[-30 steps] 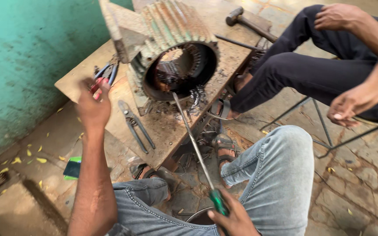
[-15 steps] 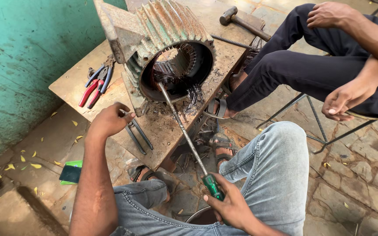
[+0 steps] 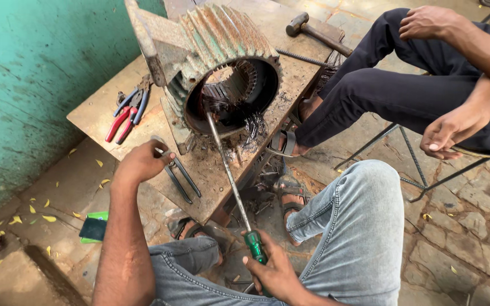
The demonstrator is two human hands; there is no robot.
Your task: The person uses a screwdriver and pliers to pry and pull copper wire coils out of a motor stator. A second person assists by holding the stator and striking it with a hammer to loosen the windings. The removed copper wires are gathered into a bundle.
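Two hands work at a wooden bench (image 3: 106,110). Right hand (image 3: 273,272) grips the green handle of a long steel screwdriver (image 3: 231,178), its tip inside the rusty ribbed motor housing (image 3: 222,62). Left hand (image 3: 143,161) closes, seemingly, on dark-handled pliers (image 3: 182,178) lying beside the housing.

one motor housing (image 3: 222,68), one screwdriver (image 3: 231,181), one hammer (image 3: 313,31), one steel rod (image 3: 304,56), two pliers with coloured handles (image 3: 125,116), one dark pliers (image 3: 180,175), one table (image 3: 94,110).
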